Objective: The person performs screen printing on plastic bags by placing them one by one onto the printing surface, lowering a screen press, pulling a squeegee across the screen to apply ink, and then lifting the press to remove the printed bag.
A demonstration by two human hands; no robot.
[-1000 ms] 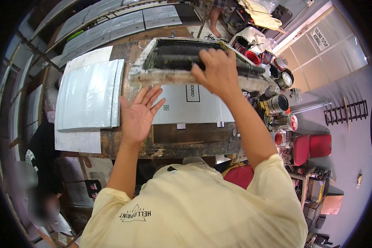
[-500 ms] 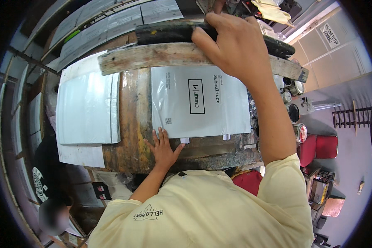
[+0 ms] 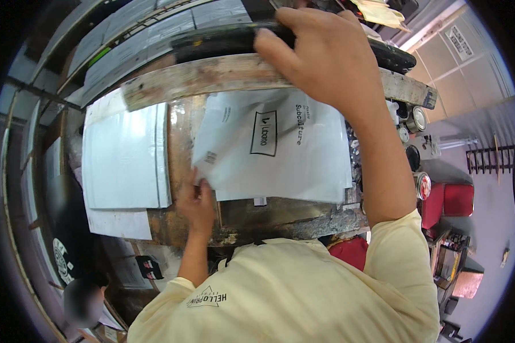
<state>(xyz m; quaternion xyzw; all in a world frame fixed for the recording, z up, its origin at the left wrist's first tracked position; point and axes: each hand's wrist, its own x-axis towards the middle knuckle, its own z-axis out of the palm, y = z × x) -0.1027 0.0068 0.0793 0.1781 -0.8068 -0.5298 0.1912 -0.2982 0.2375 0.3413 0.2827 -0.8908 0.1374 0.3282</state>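
A white plastic mailing bag (image 3: 309, 166) with black print lies on the stained worktable (image 3: 180, 134). Its near-left corner is raised and pulled leftward, and the sheet ripples. That corner is pinched by my left hand (image 3: 197, 204), thumb and fingers closed and slightly blurred. Beyond the bag, a raised wooden screen-printing frame (image 3: 212, 74) spans the table, with a thick dark bar (image 3: 223, 41) along its far side. My right hand (image 3: 326, 57) is wrapped over the frame and bar; its thumb lies on the bar and its other fingertips are hidden.
A neat stack of blank white bags (image 3: 123, 160) lies on the table's left. Paint cans (image 3: 419, 119) line the right edge. Printed sheets (image 3: 171, 34) lie on a rack beyond. Another person (image 3: 68, 228) is at the lower left; a red chair (image 3: 458, 200) stands right.
My left hand went from lying spread at the bag's near edge to pinching its corner, moving left and lifting it. The right hand still holds the frame up. The view shifted slightly.
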